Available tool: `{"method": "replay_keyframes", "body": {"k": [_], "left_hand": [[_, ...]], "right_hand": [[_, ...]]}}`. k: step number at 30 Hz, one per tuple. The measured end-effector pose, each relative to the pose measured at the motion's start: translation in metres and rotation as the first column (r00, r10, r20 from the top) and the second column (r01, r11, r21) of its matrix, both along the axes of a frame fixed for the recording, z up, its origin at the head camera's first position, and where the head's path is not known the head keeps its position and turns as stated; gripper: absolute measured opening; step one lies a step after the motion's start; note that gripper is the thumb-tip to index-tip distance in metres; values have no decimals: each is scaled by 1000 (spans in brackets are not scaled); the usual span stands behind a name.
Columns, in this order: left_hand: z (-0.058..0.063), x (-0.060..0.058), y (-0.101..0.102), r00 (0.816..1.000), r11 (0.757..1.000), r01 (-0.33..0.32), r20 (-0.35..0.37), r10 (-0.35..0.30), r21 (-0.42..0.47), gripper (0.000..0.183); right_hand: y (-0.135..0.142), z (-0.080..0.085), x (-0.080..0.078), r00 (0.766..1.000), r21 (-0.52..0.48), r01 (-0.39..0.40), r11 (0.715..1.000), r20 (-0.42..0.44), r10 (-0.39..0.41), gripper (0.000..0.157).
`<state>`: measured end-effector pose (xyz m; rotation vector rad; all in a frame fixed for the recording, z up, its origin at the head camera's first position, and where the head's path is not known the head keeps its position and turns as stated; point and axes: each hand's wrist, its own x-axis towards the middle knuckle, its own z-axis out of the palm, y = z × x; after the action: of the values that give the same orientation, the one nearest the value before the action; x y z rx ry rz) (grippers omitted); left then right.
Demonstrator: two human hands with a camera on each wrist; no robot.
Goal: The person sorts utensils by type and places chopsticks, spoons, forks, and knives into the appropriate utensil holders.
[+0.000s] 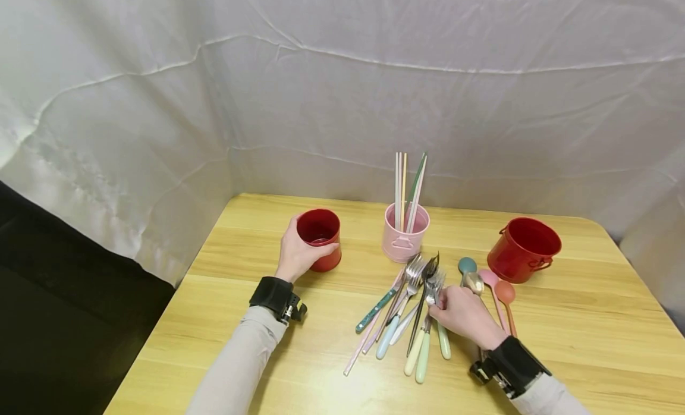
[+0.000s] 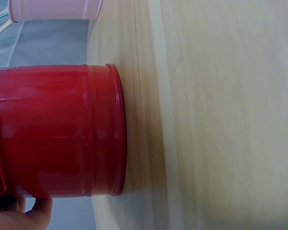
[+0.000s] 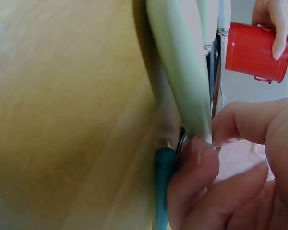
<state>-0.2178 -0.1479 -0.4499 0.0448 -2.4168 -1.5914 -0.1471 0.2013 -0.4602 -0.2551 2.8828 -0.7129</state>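
For a clean pick, you want to be drawing the piece of cutlery with the smooth pale green handle (image 1: 444, 342) slowly upward — its hidden end is lying close to the silver metal fork heads (image 1: 414, 271) and may be dragging neighbours along. Your right hand (image 1: 464, 311) is nearly closing, thumb and fingertips pinching that piece near the handle's narrow end, right of the loose pile's middle. Your left hand (image 1: 298, 248) is curling partway open around the round red metal bucket (image 1: 327, 262), which is standing upright on the pale wooden table (image 1: 176, 343).
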Motion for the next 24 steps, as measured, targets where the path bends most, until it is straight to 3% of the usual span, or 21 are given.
{"method": "replay_keyframes", "body": {"k": [10, 15, 24], "left_hand": [[-1, 0, -1, 1000, 1000, 4, 1, -4, 0, 88], [-2, 1, -2, 1000, 1000, 8, -3, -8, 0, 88], [-3, -1, -1, 1000, 1000, 15, -14, -15, 8, 88]], "right_hand": [[13, 12, 2, 999, -134, -46, 990, -4, 46, 16], [12, 20, 3, 989, -95, -81, 992, -130, 69, 17], [-6, 41, 1, 946, -74, -98, 992, -317, 69, 24]]}}
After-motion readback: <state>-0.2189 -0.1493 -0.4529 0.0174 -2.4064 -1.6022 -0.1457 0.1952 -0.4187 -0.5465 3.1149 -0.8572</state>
